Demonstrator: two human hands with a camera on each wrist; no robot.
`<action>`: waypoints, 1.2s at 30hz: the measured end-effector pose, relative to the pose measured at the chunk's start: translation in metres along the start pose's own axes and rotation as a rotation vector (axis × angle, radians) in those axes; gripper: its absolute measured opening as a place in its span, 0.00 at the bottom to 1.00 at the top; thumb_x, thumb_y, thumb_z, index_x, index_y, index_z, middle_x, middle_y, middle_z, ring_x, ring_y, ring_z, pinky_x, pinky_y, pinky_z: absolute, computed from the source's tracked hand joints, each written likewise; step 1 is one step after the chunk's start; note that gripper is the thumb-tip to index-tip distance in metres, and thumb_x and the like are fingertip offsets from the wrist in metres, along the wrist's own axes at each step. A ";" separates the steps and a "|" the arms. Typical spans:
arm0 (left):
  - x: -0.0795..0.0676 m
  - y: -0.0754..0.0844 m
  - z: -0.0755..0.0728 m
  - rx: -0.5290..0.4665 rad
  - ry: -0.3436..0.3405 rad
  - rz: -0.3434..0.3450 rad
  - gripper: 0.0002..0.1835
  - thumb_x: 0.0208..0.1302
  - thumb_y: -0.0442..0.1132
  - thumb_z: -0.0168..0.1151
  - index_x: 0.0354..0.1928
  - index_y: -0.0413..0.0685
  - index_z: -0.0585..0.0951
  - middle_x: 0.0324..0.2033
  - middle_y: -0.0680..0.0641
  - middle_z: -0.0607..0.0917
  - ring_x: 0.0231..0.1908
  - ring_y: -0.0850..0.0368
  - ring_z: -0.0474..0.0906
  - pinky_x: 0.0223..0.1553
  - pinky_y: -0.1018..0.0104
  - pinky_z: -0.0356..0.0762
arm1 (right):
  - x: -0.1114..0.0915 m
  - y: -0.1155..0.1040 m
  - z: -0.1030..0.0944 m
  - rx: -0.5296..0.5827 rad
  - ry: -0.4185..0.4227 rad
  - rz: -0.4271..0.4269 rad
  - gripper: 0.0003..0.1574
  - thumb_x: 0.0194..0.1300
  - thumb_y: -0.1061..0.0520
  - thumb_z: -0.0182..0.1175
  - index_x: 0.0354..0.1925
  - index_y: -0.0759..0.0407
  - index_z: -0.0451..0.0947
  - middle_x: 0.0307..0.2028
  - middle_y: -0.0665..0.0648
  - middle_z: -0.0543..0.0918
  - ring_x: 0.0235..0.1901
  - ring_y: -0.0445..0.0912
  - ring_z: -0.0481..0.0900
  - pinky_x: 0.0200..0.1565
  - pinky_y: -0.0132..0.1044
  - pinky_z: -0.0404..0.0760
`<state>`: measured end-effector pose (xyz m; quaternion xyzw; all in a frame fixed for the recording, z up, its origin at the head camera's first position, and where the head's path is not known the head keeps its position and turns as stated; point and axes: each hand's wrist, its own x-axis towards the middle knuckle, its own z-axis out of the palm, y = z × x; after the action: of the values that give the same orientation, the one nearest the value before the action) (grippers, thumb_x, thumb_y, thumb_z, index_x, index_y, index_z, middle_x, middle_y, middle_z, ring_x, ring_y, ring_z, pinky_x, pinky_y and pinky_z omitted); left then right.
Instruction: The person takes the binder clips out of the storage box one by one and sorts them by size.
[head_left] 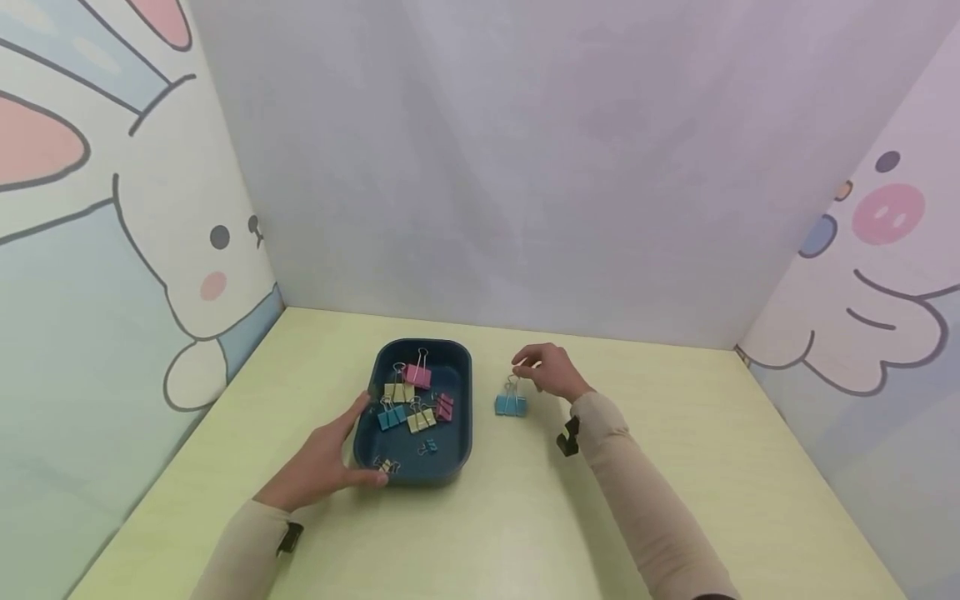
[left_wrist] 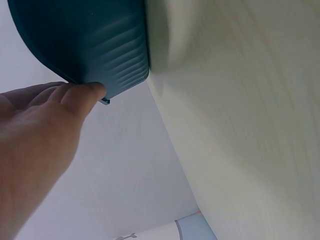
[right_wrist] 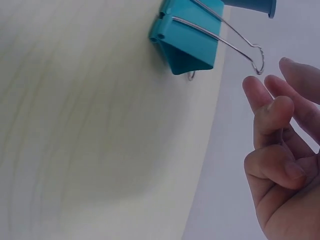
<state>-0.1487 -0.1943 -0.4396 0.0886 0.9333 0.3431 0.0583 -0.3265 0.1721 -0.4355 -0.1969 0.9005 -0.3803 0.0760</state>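
A dark blue-green tray [head_left: 463, 417] holds several binder clips in pink, yellow and blue, some with raised wire handles. My left hand [head_left: 318, 462] grips the tray's left side, with the thumb [head_left: 371, 477] at its near corner; in the left wrist view the fingertips [left_wrist: 92, 92] meet the rim. A larger blue binder clip [head_left: 511, 406] sits on the table right of the tray, its wire handles raised. My right hand [head_left: 555, 372] is just beyond it, fingers loosely bent. In the right wrist view a small gap separates the fingertips [right_wrist: 255, 90] from the clip's handles.
The pale yellow table [head_left: 495, 533] meets a grey-white wall [head_left: 510, 208] at the back. Side walls carry cartoon animals, a rabbit [head_left: 180, 275] on the left and another figure [head_left: 847, 325] on the right.
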 end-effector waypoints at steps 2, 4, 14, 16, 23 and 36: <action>-0.001 0.001 -0.001 -0.004 0.004 0.002 0.69 0.46 0.62 0.78 0.81 0.49 0.45 0.78 0.34 0.54 0.75 0.27 0.54 0.68 0.30 0.64 | 0.001 -0.002 -0.001 -0.001 0.007 -0.003 0.14 0.70 0.57 0.62 0.49 0.65 0.84 0.39 0.65 0.89 0.16 0.41 0.72 0.22 0.32 0.75; -0.001 0.001 -0.001 -0.005 0.003 0.005 0.69 0.46 0.62 0.78 0.81 0.49 0.45 0.78 0.34 0.54 0.75 0.27 0.54 0.69 0.30 0.64 | 0.001 -0.003 -0.001 -0.003 0.011 -0.003 0.14 0.70 0.57 0.62 0.49 0.64 0.84 0.39 0.64 0.88 0.16 0.40 0.72 0.22 0.32 0.75; -0.001 -0.002 0.003 -0.022 -0.012 -0.031 0.69 0.45 0.64 0.78 0.81 0.49 0.45 0.79 0.35 0.54 0.75 0.28 0.54 0.69 0.29 0.64 | 0.003 -0.014 0.000 -0.018 0.020 -0.018 0.11 0.69 0.57 0.62 0.46 0.59 0.85 0.39 0.62 0.88 0.17 0.40 0.73 0.23 0.32 0.76; -0.001 -0.003 0.003 -0.021 -0.011 -0.030 0.69 0.45 0.64 0.78 0.81 0.49 0.45 0.79 0.35 0.54 0.75 0.27 0.54 0.68 0.29 0.64 | 0.005 -0.018 0.000 -0.014 0.024 -0.036 0.10 0.69 0.57 0.63 0.46 0.59 0.85 0.38 0.62 0.88 0.18 0.42 0.74 0.23 0.32 0.75; 0.000 -0.002 0.001 -0.015 0.003 -0.013 0.69 0.45 0.64 0.77 0.81 0.48 0.46 0.79 0.35 0.53 0.75 0.28 0.53 0.69 0.29 0.63 | 0.013 -0.035 0.006 -0.016 0.017 -0.104 0.11 0.68 0.57 0.63 0.45 0.61 0.85 0.37 0.61 0.88 0.32 0.60 0.86 0.27 0.32 0.80; 0.000 -0.002 0.000 -0.014 -0.001 -0.012 0.69 0.46 0.64 0.77 0.81 0.49 0.46 0.79 0.35 0.53 0.75 0.28 0.54 0.69 0.30 0.64 | 0.029 -0.068 0.036 -0.092 -0.025 -0.167 0.09 0.68 0.56 0.65 0.44 0.57 0.87 0.38 0.53 0.89 0.38 0.42 0.83 0.46 0.39 0.85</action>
<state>-0.1485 -0.1955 -0.4408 0.0829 0.9314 0.3491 0.0613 -0.3220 0.0937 -0.4117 -0.2791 0.8964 -0.3411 0.0461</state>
